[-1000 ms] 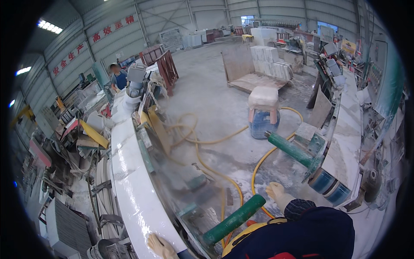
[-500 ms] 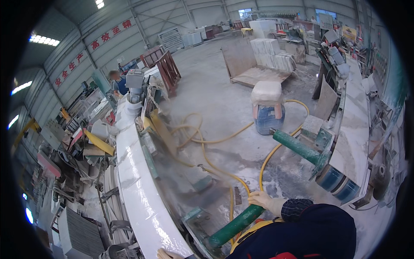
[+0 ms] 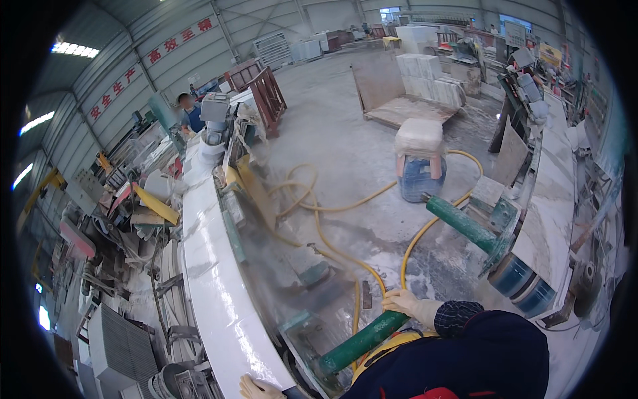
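Observation:
My left hand (image 3: pixel 260 388), in a pale glove, lies on the glossy white stone slab (image 3: pixel 229 312) at the lower edge of the view, fingers resting on its surface. My right hand (image 3: pixel 404 303), gloved too, has its fingers curled over the far end of a green roller (image 3: pixel 364 342). Two runs of yellow hose (image 3: pixel 417 236) meet right beside those fingers; whether the hand also touches the hose cannot be made out. The near end of the roller joins a green metal bracket (image 3: pixel 302 332) beside the slab line.
Across the aisle, another green roller (image 3: pixel 462 223) juts from a second slab line (image 3: pixel 541 199). A blue plastic drum (image 3: pixel 422 178) with a wrapped top stands between. Farther off are a stone-loaded pallet (image 3: pixel 405 113) and a person (image 3: pixel 193 114) at the left line. Hose coils cross the floor.
The view has shifted slightly, so the surroundings sit a little further right. My left hand shows slightly more on the slab; my right hand stays at the roller's end.

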The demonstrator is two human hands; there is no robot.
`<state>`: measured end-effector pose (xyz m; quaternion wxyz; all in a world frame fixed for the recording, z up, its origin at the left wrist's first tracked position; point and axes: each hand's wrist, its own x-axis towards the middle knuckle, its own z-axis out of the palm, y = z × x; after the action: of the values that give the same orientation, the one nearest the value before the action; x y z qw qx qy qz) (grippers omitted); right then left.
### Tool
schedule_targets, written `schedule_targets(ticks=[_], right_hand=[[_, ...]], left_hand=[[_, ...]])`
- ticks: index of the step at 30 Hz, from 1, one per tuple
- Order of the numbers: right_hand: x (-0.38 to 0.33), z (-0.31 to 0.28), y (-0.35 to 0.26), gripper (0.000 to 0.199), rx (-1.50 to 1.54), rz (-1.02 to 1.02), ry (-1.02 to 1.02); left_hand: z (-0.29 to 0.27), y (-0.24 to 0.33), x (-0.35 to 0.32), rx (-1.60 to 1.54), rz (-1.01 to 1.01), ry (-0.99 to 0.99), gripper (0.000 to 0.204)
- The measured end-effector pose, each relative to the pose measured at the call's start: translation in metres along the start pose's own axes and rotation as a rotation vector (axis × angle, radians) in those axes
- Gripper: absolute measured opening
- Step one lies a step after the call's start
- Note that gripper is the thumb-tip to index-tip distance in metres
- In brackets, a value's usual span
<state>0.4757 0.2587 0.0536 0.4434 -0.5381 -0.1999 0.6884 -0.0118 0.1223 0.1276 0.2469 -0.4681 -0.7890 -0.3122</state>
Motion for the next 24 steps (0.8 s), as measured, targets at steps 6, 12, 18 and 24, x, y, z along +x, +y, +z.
schedule_targets(ticks=[6, 12, 18, 24], right_hand=[[0.016, -0.010, 0.010, 0.031, 0.021, 0.021, -0.039], [0.045, -0.007, -0.003, 0.032, 0.205, 0.155, 0.087], [0.052, -0.007, -0.005, 0.035, 0.056, 0.037, 0.045], [0.038, -0.009, -0.001, 0.036, -0.098, 0.002, 0.034]], left_hand=[[-0.021, 0.013, 0.007, -0.002, -0.104, -0.203, 0.032], [0.000, 0.004, 0.021, 0.008, -0.153, -0.329, 0.039], [0.047, -0.010, 0.015, 0.216, -0.239, -0.264, 0.048], [0.045, -0.009, 0.012, 0.215, -0.300, -0.350, 0.051]])
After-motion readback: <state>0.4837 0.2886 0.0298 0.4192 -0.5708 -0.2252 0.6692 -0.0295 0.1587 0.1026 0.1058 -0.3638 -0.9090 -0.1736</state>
